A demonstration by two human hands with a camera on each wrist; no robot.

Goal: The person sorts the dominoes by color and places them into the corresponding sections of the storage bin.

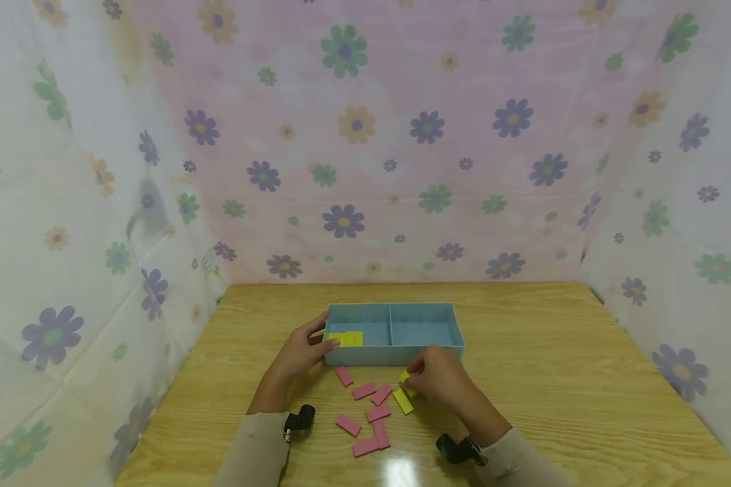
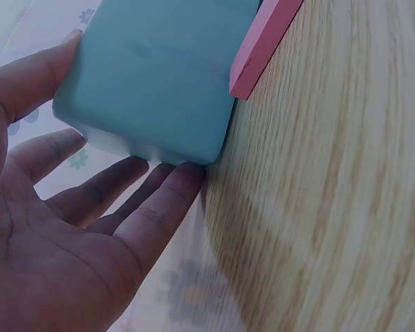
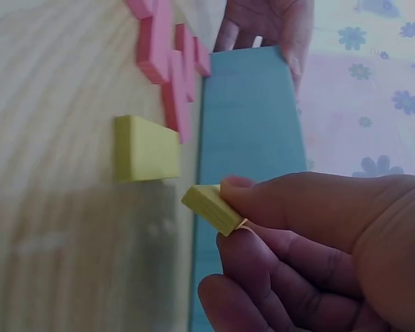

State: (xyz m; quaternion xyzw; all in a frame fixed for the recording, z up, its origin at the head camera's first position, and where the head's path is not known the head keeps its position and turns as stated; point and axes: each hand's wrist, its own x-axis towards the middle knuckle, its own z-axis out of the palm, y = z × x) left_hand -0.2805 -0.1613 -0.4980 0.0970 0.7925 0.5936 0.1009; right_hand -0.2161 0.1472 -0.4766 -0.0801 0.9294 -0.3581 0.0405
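A light-blue two-compartment box (image 1: 365, 356) stands on the table. My left hand (image 1: 301, 355) holds its left end, with the thumb at the front rim and the fingers against the end wall (image 2: 145, 76). Inside the left compartment, several yellow blocks (image 1: 348, 339) lie in a row near the front wall. Just in front of the box, my right hand (image 1: 440, 373) pinches a small yellow block (image 3: 213, 209) between thumb and fingertips. Another yellow block (image 1: 403, 402) lies on the tabletop close below that hand.
Several pink blocks (image 1: 364, 391) are scattered over the wooden table (image 1: 524, 406), between the two arms. One pink block (image 2: 259, 52) lies close to the box's front wall. Flowered cloth (image 1: 396, 182) hangs behind the table and along both sides.
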